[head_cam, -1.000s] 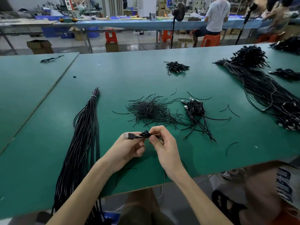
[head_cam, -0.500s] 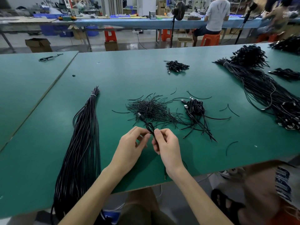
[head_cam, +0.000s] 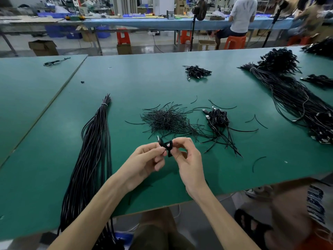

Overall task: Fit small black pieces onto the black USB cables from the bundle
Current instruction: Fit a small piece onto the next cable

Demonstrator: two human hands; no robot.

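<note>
USB cable [head_cam: 168, 146], coiled small and black, is pinched between the left hand [head_cam: 144, 159] and right hand [head_cam: 189, 159] just above the green worktop [head_cam: 144, 83], near its front edge. Only its metal plug [head_cam: 158, 137] pokes clear of the fingers, and any small piece on it cannot be made out. Beyond lie short black strands [head_cam: 167, 120] and coiled cables [head_cam: 218, 120]; the cable bundle [head_cam: 90, 159] at left runs off the front edge.
</note>
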